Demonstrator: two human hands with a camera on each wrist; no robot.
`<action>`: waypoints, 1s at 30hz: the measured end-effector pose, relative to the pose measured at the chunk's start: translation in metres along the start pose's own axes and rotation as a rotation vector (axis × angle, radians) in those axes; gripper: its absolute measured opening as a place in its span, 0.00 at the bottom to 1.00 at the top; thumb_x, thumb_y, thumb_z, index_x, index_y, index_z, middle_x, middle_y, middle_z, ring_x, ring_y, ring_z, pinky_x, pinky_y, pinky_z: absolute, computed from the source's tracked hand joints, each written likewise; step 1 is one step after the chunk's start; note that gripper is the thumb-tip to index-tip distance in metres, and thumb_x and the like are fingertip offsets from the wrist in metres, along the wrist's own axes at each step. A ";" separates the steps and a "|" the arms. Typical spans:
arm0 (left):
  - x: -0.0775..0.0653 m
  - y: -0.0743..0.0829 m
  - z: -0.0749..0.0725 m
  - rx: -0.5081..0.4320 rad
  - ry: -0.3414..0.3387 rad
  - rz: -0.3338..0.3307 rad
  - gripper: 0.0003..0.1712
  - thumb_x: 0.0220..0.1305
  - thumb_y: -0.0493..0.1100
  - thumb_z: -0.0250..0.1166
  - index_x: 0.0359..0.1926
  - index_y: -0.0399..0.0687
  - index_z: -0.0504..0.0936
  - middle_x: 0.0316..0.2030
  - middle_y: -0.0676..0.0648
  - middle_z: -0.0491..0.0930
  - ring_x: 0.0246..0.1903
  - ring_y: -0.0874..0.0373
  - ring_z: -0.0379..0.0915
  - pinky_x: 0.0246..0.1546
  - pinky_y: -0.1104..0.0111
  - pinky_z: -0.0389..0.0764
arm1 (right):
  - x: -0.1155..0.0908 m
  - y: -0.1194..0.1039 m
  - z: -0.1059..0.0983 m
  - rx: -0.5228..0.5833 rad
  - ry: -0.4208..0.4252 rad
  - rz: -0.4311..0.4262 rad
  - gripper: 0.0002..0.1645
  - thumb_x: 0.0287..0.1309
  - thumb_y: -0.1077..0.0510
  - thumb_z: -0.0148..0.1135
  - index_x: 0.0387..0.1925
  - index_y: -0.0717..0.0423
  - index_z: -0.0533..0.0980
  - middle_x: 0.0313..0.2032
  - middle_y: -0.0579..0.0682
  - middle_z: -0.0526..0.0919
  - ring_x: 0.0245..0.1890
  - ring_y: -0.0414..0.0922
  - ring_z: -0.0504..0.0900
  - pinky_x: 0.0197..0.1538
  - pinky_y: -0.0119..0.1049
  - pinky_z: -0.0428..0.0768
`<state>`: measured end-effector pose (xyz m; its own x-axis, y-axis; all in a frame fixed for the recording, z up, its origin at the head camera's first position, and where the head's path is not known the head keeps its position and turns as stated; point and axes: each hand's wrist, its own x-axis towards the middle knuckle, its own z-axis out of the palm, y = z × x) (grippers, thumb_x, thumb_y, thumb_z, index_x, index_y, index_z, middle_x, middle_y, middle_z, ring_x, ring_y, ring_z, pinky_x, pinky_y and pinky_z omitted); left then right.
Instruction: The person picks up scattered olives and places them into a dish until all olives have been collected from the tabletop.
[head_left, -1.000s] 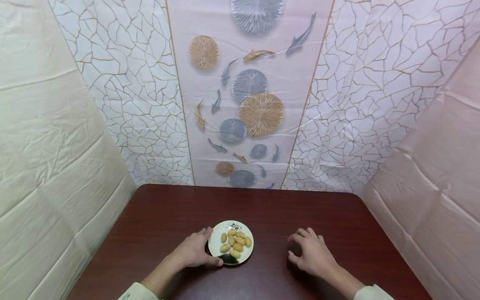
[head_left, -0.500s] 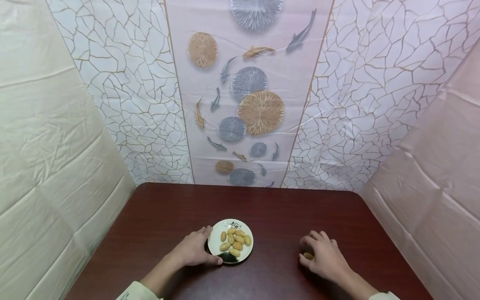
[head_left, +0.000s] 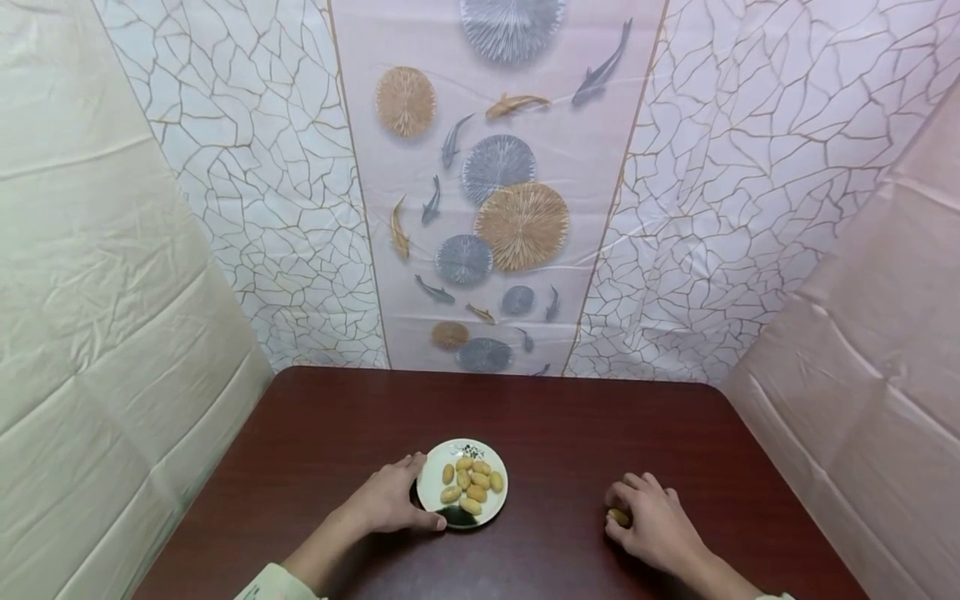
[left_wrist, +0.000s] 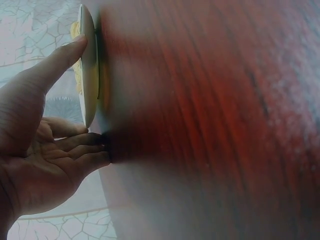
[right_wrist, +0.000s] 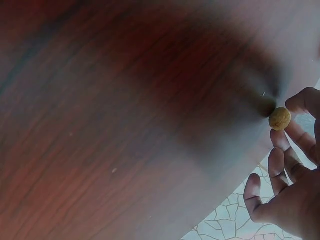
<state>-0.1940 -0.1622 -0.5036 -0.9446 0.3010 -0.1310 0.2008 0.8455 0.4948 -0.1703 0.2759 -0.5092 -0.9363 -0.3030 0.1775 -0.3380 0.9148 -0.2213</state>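
A small round white plate with a dark patch holds several unshelled peanuts. My left hand grips its left edge, thumb at the near rim and a finger farther back. In the left wrist view the thumb and index finger touch the plate's rim, while the other fingertips reach down to the table. Well to the right of the plate, my right hand pinches a single peanut at the tabletop. The right wrist view shows this peanut end-on between thumb and fingertips.
A dark red-brown wooden table carries everything. Behind it hangs a patterned cloth with fish and round shapes. Plain pale cloth walls close off both sides.
My right hand has moved right, away from the plate, and its fingers have closed on the lone peanut, first hidden under the hand. The left hand and plate stay put.
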 end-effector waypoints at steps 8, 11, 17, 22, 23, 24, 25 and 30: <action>-0.001 -0.001 0.000 -0.005 0.016 0.013 0.75 0.48 0.71 0.86 0.83 0.31 0.64 0.78 0.23 0.68 0.77 0.24 0.68 0.77 0.36 0.72 | 0.000 0.001 0.001 -0.019 0.005 -0.015 0.15 0.55 0.54 0.82 0.33 0.35 0.81 0.31 0.32 0.71 0.37 0.36 0.66 0.39 0.40 0.65; -0.001 -0.001 0.000 -0.005 0.016 0.007 0.74 0.48 0.71 0.86 0.83 0.31 0.64 0.78 0.23 0.68 0.77 0.24 0.68 0.77 0.36 0.72 | 0.001 0.001 0.002 -0.021 0.017 -0.026 0.15 0.55 0.55 0.82 0.33 0.35 0.80 0.31 0.32 0.71 0.36 0.36 0.66 0.39 0.40 0.64; -0.001 -0.001 0.000 -0.006 0.013 0.012 0.74 0.49 0.70 0.86 0.82 0.30 0.64 0.78 0.23 0.68 0.77 0.25 0.68 0.78 0.36 0.71 | 0.005 -0.004 0.003 -0.021 0.034 -0.037 0.17 0.54 0.56 0.81 0.32 0.34 0.79 0.30 0.31 0.70 0.36 0.36 0.65 0.39 0.40 0.63; -0.002 -0.001 -0.001 -0.001 0.012 0.014 0.73 0.49 0.70 0.86 0.82 0.30 0.65 0.78 0.23 0.68 0.77 0.25 0.68 0.78 0.36 0.72 | 0.012 -0.011 0.002 -0.018 0.073 -0.058 0.16 0.53 0.57 0.81 0.32 0.35 0.80 0.30 0.31 0.72 0.35 0.36 0.65 0.38 0.39 0.63; -0.002 -0.001 -0.001 -0.001 0.010 0.012 0.73 0.49 0.70 0.86 0.82 0.31 0.65 0.78 0.23 0.68 0.77 0.25 0.68 0.78 0.36 0.72 | 0.014 -0.013 0.002 -0.017 0.086 -0.065 0.16 0.52 0.57 0.81 0.32 0.35 0.80 0.30 0.31 0.72 0.35 0.35 0.65 0.39 0.38 0.63; -0.002 0.000 -0.001 0.000 0.009 0.010 0.73 0.49 0.70 0.86 0.82 0.31 0.64 0.78 0.23 0.68 0.77 0.25 0.68 0.78 0.36 0.72 | 0.015 -0.015 0.003 -0.019 0.099 -0.073 0.16 0.52 0.57 0.82 0.32 0.35 0.80 0.30 0.31 0.73 0.35 0.35 0.65 0.39 0.38 0.64; -0.002 0.000 -0.001 -0.001 0.008 0.009 0.73 0.49 0.70 0.86 0.82 0.31 0.64 0.78 0.23 0.68 0.77 0.25 0.68 0.78 0.36 0.72 | 0.017 -0.017 0.003 -0.021 0.112 -0.082 0.16 0.51 0.57 0.82 0.32 0.35 0.80 0.30 0.30 0.73 0.35 0.34 0.65 0.39 0.37 0.64; -0.003 0.001 -0.002 -0.004 0.009 0.006 0.73 0.50 0.70 0.86 0.83 0.31 0.64 0.78 0.23 0.68 0.77 0.24 0.68 0.78 0.36 0.72 | 0.025 -0.026 0.003 -0.026 0.163 -0.122 0.17 0.49 0.58 0.83 0.30 0.35 0.80 0.30 0.30 0.76 0.35 0.33 0.66 0.39 0.35 0.64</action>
<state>-0.1916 -0.1633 -0.5008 -0.9458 0.3020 -0.1198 0.2055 0.8418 0.4992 -0.1852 0.2435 -0.5018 -0.8599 -0.3669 0.3550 -0.4437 0.8810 -0.1642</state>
